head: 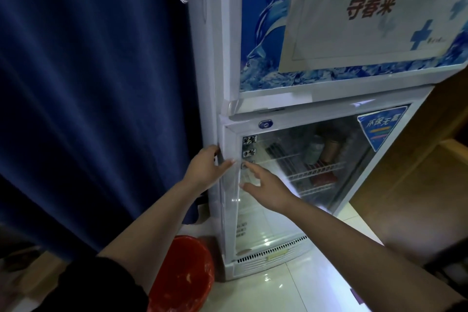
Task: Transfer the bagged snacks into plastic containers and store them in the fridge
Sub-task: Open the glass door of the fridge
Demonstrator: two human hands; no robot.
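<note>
At the left edge of the tall white glass-door fridge (291, 172), the person's left hand (206, 168) has its fingers hooked round the side of the lower door frame, thumb lying along the front. The right hand (266, 189) hovers spread and relaxed against the glass, holding nothing. The door looks shut, or barely cracked; I cannot tell which from where I stand.

Neither the bagged snacks nor any plastic container shows near the hands. Behind the glass, on the white wire shelves (316, 172), there are some jars or bottles and a flat reddish pack, too dim to name, so whether the containers are already stored I cannot say.

My guess is the door is being opened or pressed closed. Risks from here: the grip sits on a narrow edge next to the dark blue curtain (88, 96), so the fingers could slip or the cloth could get caught in the seal. A hard tug might rock the cabinet and rattle the jars on the shelves. Just beside the fridge's foot, the red plastic basin (184, 276) on the glossy tiled floor (304, 294) sits where a backward step could knock it.
</note>
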